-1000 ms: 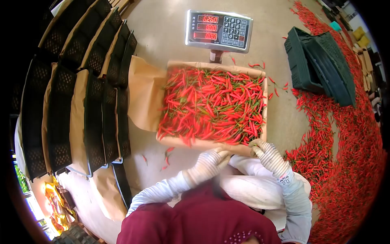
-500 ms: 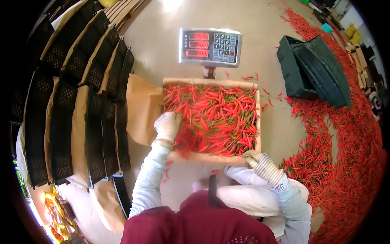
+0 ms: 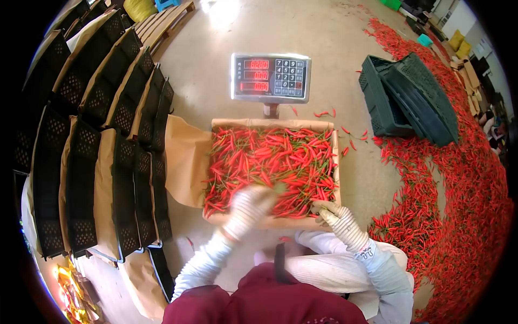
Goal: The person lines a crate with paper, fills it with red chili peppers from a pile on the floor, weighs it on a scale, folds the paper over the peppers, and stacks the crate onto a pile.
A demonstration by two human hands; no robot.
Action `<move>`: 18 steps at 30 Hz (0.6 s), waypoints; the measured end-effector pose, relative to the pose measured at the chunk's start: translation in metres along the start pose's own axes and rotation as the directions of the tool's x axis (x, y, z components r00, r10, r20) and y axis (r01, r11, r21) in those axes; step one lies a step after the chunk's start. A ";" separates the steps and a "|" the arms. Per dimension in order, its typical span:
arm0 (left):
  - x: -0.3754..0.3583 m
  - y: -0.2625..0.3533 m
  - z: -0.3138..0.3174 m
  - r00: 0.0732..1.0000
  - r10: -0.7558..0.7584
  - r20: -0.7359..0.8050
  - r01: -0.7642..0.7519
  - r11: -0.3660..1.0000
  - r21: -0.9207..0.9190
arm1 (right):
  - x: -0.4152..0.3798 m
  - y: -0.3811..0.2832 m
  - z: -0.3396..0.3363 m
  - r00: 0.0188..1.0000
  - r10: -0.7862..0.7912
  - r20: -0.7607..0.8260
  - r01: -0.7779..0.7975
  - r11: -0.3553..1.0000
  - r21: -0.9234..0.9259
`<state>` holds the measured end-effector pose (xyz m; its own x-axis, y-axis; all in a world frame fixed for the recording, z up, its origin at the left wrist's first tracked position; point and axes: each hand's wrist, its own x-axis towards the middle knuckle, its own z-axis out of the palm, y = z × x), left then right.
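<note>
Red chili peppers (image 3: pixel 270 156) with green stems fill a shallow crate lined with brown paper (image 3: pixel 334 173). My left hand (image 3: pixel 251 208), in a striped glove, is over the crate's front left part, touching or just above the peppers. Motion smears its fingers, so their hold is hidden. My right hand (image 3: pixel 340 220), gloved too, rests at the front right corner with its fingers curled closed. What they pinch, rim or pepper, I cannot make out. Beyond the crate stands a scale display (image 3: pixel 270 78) with lit red digits. A paper flap (image 3: pixel 186 162) hangs out on the left.
Black crates (image 3: pixel 83 173) with paper liners are stacked at the left. Green crates (image 3: pixel 404 100) lie at the right, beside a long heap of red chilies (image 3: pixel 464 216). Several loose peppers (image 3: pixel 353 144) are on the floor. A wooden pallet (image 3: pixel 164 24) is at the back left.
My left hand has moved from the crate's left edge toward the front middle, over the peppers. My right hand stays at the corner. The whole view has shifted slightly.
</note>
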<state>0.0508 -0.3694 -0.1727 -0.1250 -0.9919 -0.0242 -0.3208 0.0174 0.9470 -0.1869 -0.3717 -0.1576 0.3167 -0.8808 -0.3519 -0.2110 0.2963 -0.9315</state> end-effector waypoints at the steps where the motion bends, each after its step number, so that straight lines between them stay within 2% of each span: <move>1: -0.006 0.007 0.024 0.995 -0.039 0.094 0.056 0.981 -0.184 | -0.001 -0.001 0.001 0.994 -0.101 -0.029 0.102 0.994 0.037; 2: -0.012 -0.001 0.052 0.995 0.011 0.096 0.010 0.978 -0.208 | -0.001 0.003 -0.001 0.992 -0.126 -0.017 0.127 0.989 0.077; 3: -0.009 0.012 0.064 0.984 0.022 0.177 0.004 0.989 -0.149 | -0.004 0.003 -0.002 0.992 -0.128 -0.026 0.129 0.989 0.076; 5: -0.006 0.014 0.091 0.985 0.142 0.096 -0.137 0.989 -0.063 | -0.013 0.000 -0.004 0.980 -0.157 -0.118 0.155 0.988 -0.024; 6: -0.005 0.018 0.101 0.984 0.145 0.104 -0.139 0.988 -0.065 | -0.019 -0.002 -0.009 0.960 -0.211 -0.184 0.182 0.970 -0.161; 7: -0.004 0.022 0.109 0.965 0.209 0.161 -0.196 0.976 -0.090 | -0.027 -0.006 -0.014 0.959 -0.211 -0.190 0.182 0.970 -0.161; 9: -0.002 0.039 0.118 0.934 0.280 0.220 -0.261 0.959 -0.113 | -0.045 -0.011 -0.028 0.846 -0.360 -0.393 0.153 0.870 -0.468; 11: -0.013 0.076 0.120 0.844 0.231 0.483 -0.204 0.973 -0.109 | -0.067 0.003 -0.060 0.763 -0.403 -0.506 0.113 0.853 -0.510; 12: -0.014 0.074 0.129 0.839 0.236 0.490 -0.210 0.972 -0.108 | -0.083 -0.009 -0.068 0.717 -0.367 -0.593 0.094 0.893 -0.440; 13: -0.018 0.069 0.141 0.755 0.394 0.524 -0.348 0.918 -0.189 | -0.104 -0.027 -0.077 0.664 -0.323 -0.675 0.081 0.928 -0.364; 14: -0.020 0.066 0.148 0.644 0.539 0.542 -0.469 0.839 -0.277 | -0.124 -0.029 -0.092 0.548 -0.398 -0.736 0.061 0.896 -0.439; 15: -0.024 0.074 0.147 0.633 0.544 0.551 -0.473 0.835 -0.282 | -0.148 -0.025 -0.110 0.422 -0.470 -0.775 0.026 0.861 -0.508; 17: -0.040 0.104 0.141 0.595 0.416 0.687 -0.027 0.865 -0.500 | -0.211 -0.008 -0.140 0.196 -0.421 -0.886 -0.041 0.899 -0.437; 18: -0.041 0.114 0.144 0.514 0.418 0.749 0.053 0.856 -0.514 | -0.253 0.015 -0.162 0.117 -0.417 -0.901 -0.087 0.900 -0.428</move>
<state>-0.1156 -0.3082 -0.1099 -0.9019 -0.4075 0.1431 0.2011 -0.1030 0.9741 -0.4198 -0.2042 -0.0680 -0.7081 -0.5599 0.4303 -0.6130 0.1850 -0.7681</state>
